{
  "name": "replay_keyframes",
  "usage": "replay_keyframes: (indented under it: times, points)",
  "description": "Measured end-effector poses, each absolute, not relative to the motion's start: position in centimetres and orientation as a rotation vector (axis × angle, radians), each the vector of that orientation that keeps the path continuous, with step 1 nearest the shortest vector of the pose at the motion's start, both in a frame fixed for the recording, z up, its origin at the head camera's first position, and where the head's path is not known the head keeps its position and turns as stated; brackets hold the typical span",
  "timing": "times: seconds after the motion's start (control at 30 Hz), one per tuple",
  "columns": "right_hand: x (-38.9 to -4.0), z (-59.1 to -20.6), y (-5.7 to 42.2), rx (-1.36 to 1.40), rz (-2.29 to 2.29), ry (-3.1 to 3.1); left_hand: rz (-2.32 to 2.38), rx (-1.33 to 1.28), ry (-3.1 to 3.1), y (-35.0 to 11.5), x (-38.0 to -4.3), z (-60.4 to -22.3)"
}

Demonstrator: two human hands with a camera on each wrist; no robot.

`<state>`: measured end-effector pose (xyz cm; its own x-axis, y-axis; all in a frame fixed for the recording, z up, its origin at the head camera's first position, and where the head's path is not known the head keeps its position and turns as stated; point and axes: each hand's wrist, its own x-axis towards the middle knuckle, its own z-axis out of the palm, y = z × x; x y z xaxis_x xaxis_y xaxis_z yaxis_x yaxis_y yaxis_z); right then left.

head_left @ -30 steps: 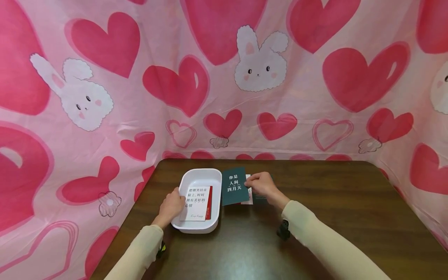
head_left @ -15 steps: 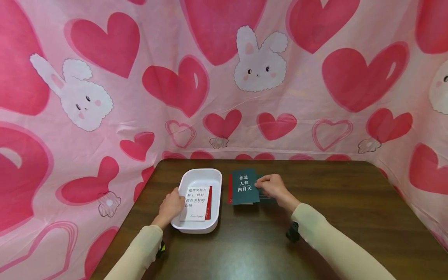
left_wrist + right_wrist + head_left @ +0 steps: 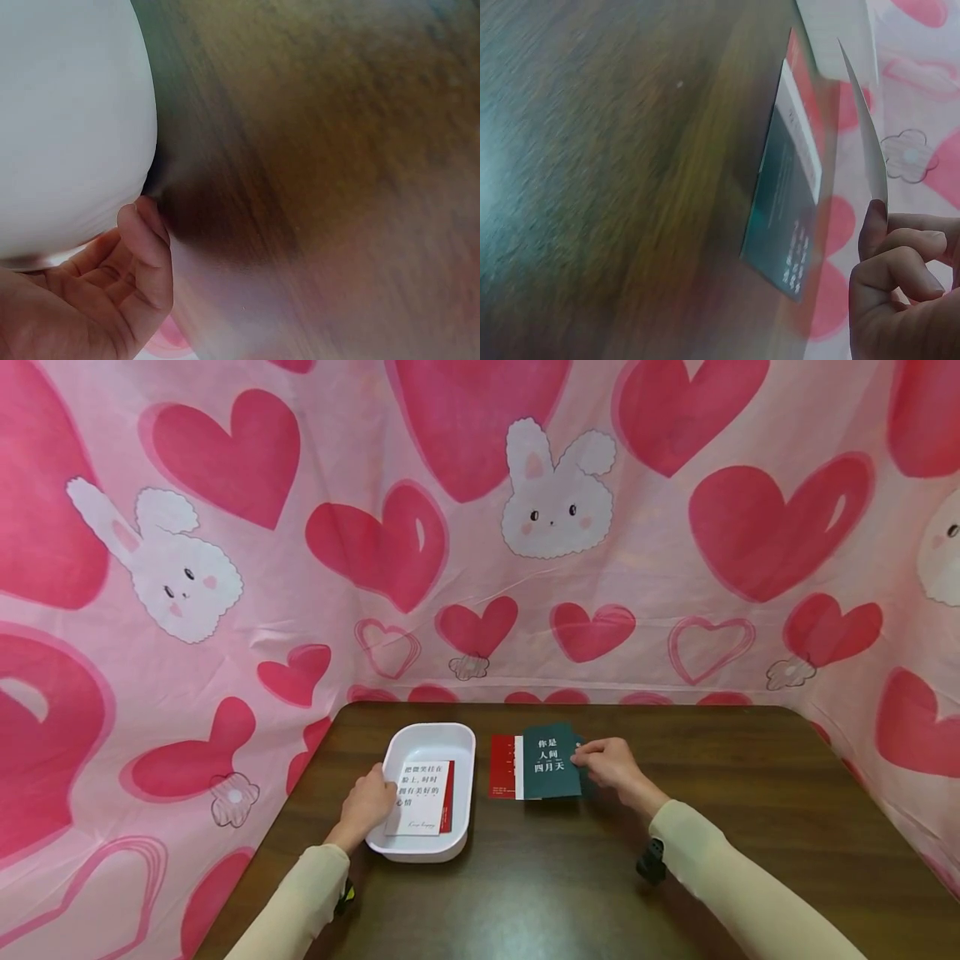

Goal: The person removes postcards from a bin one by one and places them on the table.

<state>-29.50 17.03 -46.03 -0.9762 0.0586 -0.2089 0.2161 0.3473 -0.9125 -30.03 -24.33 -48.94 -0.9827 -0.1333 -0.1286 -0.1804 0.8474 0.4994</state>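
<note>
You wear plain cream sleeves (image 3: 742,878) that end at your wrists; a small black wrist device (image 3: 651,862) shows below the right cuff, a dark, yellow-marked wristpiece (image 3: 345,896) beside the left.

A teal card (image 3: 550,762) printed with white characters is pinched at its right edge by the right hand (image 3: 611,767), tilted above a flat, overlapping spread of red, white and teal cards (image 3: 780,191). Near its left stands an upright white tray (image 3: 431,739), gripped at its left rim by the left hand (image 3: 369,802); inside, a white card (image 3: 416,812) with dark print partly covers a red card (image 3: 448,806).
</note>
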Motion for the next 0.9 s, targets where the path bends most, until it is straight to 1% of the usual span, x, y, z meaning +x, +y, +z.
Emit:
replay_keyframes:
  times: [0.9]
  points:
    - [-30.0, -48.3, 22.2, 0.348, -1.591, 2.522, 0.819, -0.235, 2.944, -24.6, -30.1, -49.3]
